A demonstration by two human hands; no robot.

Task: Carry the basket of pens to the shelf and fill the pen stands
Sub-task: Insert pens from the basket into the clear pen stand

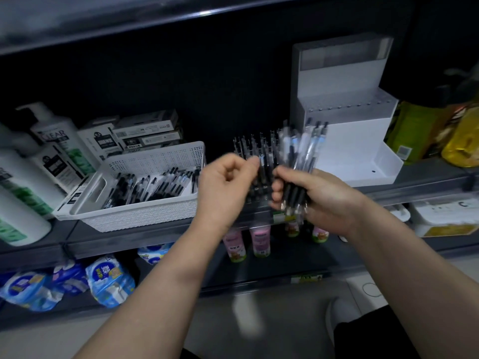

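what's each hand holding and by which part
Right hand grips a bundle of pens around its lower half. Left hand pinches a single pen near its upper end, though blur makes that uncertain.

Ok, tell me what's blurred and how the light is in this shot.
Head view: dim overall, shelf back nearly black; the pen bunch in the right hand is motion-smeared; the basket reads sharper; glare streak on the upper shelf edge; wide-angle bending at the borders.

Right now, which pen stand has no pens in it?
The white stand on the right: its holes are bare, while the clear stand to its left holds pens.
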